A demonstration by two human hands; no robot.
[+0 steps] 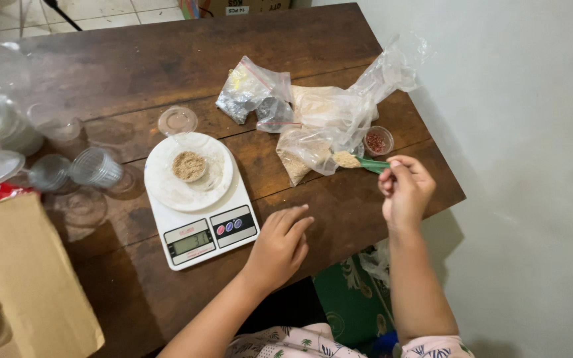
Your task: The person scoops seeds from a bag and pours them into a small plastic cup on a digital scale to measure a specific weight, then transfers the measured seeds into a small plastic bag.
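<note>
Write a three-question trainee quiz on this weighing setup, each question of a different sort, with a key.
1. True or false: the right hand holds a green spoon loaded with tan powder.
2. Multiple choice: the small cup of powder sits on
A. the bare wooden table
B. the white kitchen scale
C. the cardboard box
3. Fill in: the left hand rests flat on the table just to the ____ of the scale, as seen in the picture.

Key: 1 true; 2 B; 3 right.
</note>
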